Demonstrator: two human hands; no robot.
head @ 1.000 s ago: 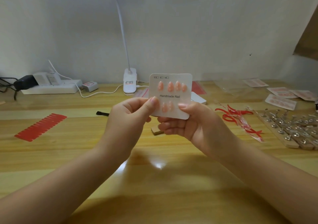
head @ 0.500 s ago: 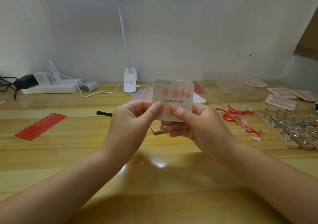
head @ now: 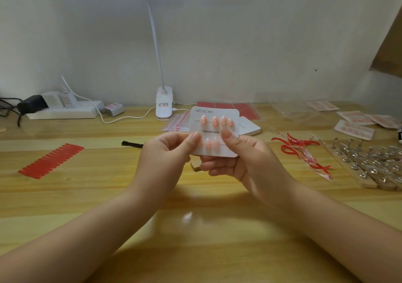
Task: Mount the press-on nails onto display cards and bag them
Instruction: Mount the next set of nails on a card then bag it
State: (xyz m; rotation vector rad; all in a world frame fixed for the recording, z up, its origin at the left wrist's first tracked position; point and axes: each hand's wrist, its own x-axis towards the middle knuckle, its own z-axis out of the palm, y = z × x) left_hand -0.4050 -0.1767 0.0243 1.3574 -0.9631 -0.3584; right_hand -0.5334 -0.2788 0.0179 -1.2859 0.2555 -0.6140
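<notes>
Lying at the far left of the wooden bench (head: pixel 65 195), a red strip of nail stickers (head: pixel 51 160) is set at an angle, and behind it a white power strip (head: pixel 65 110) stands by the wall. A white clip lamp (head: pixel 164 104) stands more to the middle, with a small black brush (head: pixel 131 144) in front of it. The left hand (head: pixel 162 158) is raised above the bench and its grip pinches the left edge of the white square display card (head: pixel 214 130) between thumb and curled fingers. On the card there are peach press-on nails (head: pixel 215 121), four in the upper row and two visible below, with the word "Handmade" between them. The right hand (head: pixel 243 163) holds the card from the right, thumb on the front, fingers curled behind. Red plastic ribbons (head: pixel 300 152) lie to the right. Further right is a wooden board with metal nail holders (head: pixel 369 163), and finished pink cards (head: pixel 356 121) lie behind it.
</notes>
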